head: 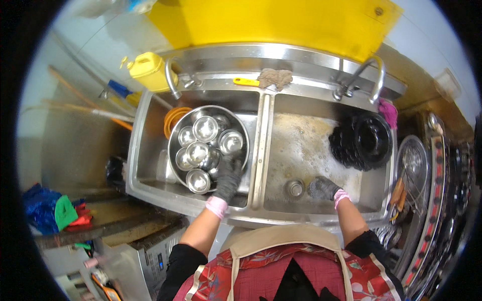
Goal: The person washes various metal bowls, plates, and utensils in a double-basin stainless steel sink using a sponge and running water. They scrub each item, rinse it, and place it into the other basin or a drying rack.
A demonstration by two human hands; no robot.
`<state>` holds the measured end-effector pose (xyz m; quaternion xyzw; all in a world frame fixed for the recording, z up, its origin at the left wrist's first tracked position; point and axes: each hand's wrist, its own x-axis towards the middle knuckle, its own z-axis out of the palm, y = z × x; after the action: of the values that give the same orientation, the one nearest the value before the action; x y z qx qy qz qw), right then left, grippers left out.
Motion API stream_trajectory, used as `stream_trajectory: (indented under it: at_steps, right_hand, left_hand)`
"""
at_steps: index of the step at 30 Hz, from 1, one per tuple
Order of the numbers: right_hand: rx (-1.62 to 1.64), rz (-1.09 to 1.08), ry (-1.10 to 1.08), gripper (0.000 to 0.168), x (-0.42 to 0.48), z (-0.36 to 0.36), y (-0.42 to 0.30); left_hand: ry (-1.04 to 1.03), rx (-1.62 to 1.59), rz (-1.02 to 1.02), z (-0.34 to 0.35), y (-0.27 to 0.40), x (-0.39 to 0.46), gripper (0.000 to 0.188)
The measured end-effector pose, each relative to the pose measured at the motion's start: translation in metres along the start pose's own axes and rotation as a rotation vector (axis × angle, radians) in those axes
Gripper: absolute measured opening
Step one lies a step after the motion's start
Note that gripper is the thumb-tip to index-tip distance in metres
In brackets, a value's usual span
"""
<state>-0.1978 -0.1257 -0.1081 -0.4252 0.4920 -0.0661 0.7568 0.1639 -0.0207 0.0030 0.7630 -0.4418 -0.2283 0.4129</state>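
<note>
My left hand [228,180], in a black glove with a pink cuff, reaches over the near right rim of a round metal basin [176,171] in the left sink. Several small stainless-steel bowls [205,128] are piled in that basin. Blur hides the fingertips among the bowls, so a grip cannot be made out. My right hand [324,187], gloved the same way, is low in the right sink [361,203], where foamy water [297,141] lies. Its fingers are curled near the drain fitting [295,188]; whether they hold anything is unclear. Stacked black bowls [359,141] lean in the far right corner.
Orange bowls [174,117] sit behind the basin. Two curved faucets [171,77] [378,77] overhang the sinks. A yellow jug [147,71], a yellow-handled tool [246,81] and a brown rag [276,78] rest on the back ledge. A metal divider [260,150] separates the sinks.
</note>
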Motion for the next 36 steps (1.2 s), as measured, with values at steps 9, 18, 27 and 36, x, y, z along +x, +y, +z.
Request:
stream_trajectory:
  at_steps: [9,18,27,36]
  right_hand:
    - [-0.64,-0.246,-0.368,0.025,0.067,0.023,0.016]
    - [-0.381,-0.174,-0.691,0.027,0.123,0.023,0.054]
    - [-0.161,-0.189,-0.793,0.032,0.114,0.053,0.028]
    - [-1.239,-0.752,-0.027,0.038,0.106,0.045,0.105]
  left_hand:
    - [-0.486,-0.174,0.085,0.06,0.044,-0.088,0.027]
    - [-0.478,-0.108,-0.012,0.078,0.037,-0.101,0.026]
    - [-0.513,-0.073,-0.025,0.08,0.026,-0.105,0.022]
    - [-0.535,-0.228,-0.285,0.103,0.028,-0.084,0.035]
